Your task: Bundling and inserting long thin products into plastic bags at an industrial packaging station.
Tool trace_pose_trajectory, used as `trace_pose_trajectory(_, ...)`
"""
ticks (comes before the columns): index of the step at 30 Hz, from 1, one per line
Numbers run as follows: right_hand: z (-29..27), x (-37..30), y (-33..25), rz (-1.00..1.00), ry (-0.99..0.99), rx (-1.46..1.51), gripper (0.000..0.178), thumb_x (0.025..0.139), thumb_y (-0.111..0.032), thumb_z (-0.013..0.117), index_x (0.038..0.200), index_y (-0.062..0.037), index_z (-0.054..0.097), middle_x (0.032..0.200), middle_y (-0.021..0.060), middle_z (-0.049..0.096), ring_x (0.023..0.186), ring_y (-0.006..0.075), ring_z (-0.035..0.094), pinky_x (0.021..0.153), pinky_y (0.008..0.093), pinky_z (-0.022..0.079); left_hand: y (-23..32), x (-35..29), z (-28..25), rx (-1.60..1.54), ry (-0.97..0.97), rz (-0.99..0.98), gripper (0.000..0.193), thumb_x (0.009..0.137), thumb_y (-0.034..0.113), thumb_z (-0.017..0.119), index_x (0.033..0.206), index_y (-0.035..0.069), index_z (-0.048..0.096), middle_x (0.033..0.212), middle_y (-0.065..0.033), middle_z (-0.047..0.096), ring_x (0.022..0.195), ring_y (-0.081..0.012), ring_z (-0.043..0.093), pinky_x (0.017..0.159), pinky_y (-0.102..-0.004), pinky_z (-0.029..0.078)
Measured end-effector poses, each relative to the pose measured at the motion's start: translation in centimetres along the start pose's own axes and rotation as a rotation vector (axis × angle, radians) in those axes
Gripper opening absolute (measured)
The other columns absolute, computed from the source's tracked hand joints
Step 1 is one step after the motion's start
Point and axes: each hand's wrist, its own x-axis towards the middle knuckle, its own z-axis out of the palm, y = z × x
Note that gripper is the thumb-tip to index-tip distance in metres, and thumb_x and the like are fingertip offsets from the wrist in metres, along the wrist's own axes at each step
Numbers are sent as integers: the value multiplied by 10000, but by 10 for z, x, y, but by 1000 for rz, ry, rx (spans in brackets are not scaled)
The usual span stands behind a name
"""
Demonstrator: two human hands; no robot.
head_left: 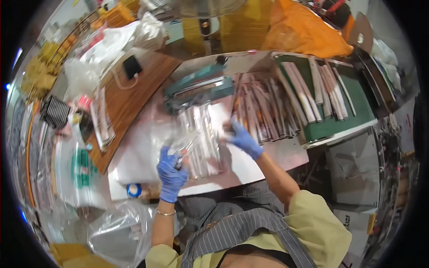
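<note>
My left hand (171,175), in a blue glove, is closed at the near left of a bundle of clear-wrapped strips (203,134). Something thin and pale with an orange-red part shows at its fingers, too blurred to name. My right hand (244,140), also gloved in blue, hovers between that bundle and a row of long, narrow brownish packs (266,111). Motion smears its fingers, and nothing can be made out in them. Clear plastic film (138,147) lies flat on the white tabletop (243,167), left of the bundle.
A teal bag sealer (196,89) stands behind the bundle. At the right, a green tray (357,123) bears more narrow packs. A brown wooden board (154,82) with a dark phone-like device (132,67) is at the left. Tape (133,190) sits by the front edge.
</note>
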Motion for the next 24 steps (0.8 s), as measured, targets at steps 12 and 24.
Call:
trace_pose_trajectory(12,-186,-74,-86,-289,119,-293,445,772,-276,639,1099,-15,485,1065,113,516,985,193,500,862,326,407,-41,59,278,220,-252,101,419,672,207,571,1048,24,537,1242,-187,416,1147,-357,363,986,-422,267)
trace_pose_trajectory(24,-284,35,-75,265,544,-1044,586,776,-442,455,1160,-1,433,1097,245,519,1011,365,508,830,444,416,23,115,277,-827,-390,-821,545,804,343,590,1193,20,387,1109,-104,496,983,-188,482,847,-316,390)
